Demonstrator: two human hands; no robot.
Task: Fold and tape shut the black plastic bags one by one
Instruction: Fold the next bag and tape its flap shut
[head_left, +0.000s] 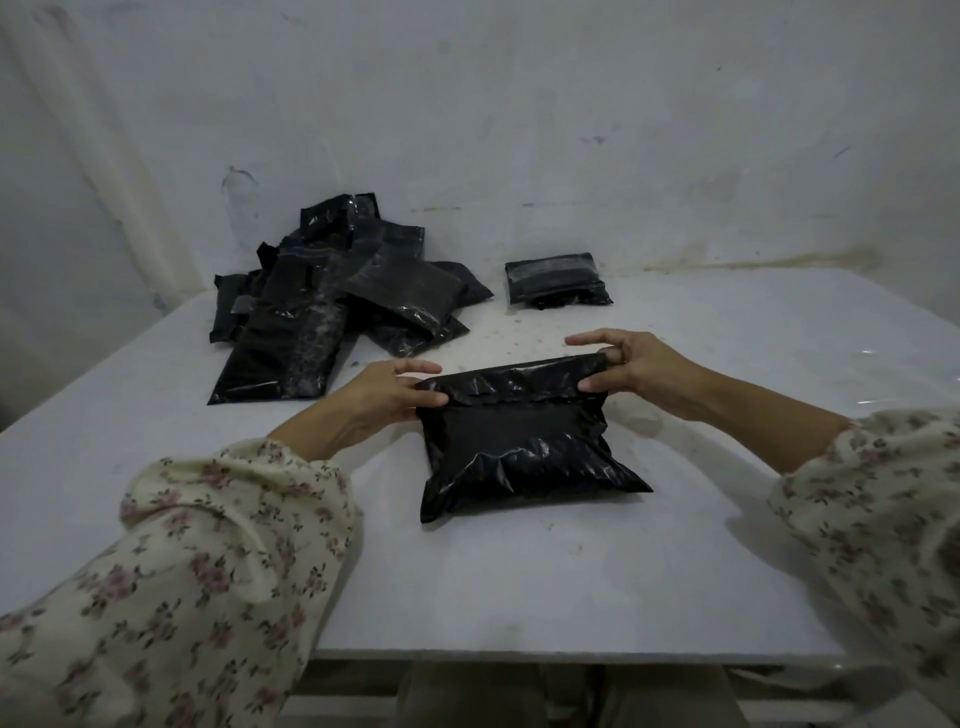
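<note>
Left hand (387, 396) and right hand (635, 371) pinched the folded top (511, 383) of the glossy black plastic bag (519, 452); I judged even tension would crease squarely.

Both arms reach forward out of loose cream floral-print fabric sleeves (218, 545). The forearms are bare from the cuffs and angle inward toward each other. The left hand (389, 392) pinches the left end of the folded top of a glossy black plastic bag (519, 447), with the thumb on the near side and the index finger stretched along the far side. The right hand (641, 371) pinches the right end, thumb pressed on the near face and index finger held straight out above the fold.
</note>
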